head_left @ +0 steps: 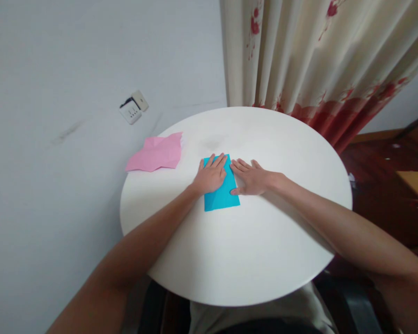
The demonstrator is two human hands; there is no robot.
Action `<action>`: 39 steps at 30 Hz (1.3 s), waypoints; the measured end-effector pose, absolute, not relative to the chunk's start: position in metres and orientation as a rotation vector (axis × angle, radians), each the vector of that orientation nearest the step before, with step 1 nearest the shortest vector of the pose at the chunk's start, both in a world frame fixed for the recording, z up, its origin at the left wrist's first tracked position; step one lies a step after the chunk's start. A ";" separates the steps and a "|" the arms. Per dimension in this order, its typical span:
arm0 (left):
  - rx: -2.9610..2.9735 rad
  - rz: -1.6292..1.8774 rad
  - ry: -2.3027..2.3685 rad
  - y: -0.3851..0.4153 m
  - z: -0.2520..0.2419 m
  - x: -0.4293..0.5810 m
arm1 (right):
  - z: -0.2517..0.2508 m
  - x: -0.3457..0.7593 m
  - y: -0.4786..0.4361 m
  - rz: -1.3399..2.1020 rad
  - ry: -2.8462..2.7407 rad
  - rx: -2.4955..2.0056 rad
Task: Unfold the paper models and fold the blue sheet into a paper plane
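A blue sheet of paper (221,199), rectangular and seemingly folded, lies flat on the round white table (230,260). My left hand (211,175) rests palm down on its upper left part, fingers stretched toward the far edge, hiding some of the sheet. Along the sheet's right edge lies my right hand (251,177), flat with fingers spread; its thumb and fingertips touch the paper's border. Neither hand grips anything.
At the table's left edge lies a creased pink sheet of paper (156,153), partly overhanging. A white wall (55,185) with a socket (130,111) stands on the left. Behind the table hangs a cream and red curtain (299,60).
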State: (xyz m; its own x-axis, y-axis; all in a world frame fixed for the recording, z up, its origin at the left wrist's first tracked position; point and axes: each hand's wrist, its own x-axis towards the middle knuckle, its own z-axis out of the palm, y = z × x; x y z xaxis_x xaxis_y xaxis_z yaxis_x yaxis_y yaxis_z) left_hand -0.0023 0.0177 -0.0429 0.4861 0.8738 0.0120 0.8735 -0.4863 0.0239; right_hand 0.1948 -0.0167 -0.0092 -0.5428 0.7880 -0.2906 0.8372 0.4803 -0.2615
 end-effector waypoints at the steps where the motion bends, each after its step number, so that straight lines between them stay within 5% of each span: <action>1: 2.693 0.036 1.583 0.018 -0.043 -0.002 | -0.010 0.195 -0.016 -0.567 2.581 1.437; 12: 2.696 0.031 1.582 0.019 -0.045 -0.003 | -0.035 0.184 0.005 -0.315 2.700 1.751; 39: 2.667 0.017 1.576 0.016 -0.041 -0.002 | -0.014 0.208 -0.012 -0.707 2.680 1.277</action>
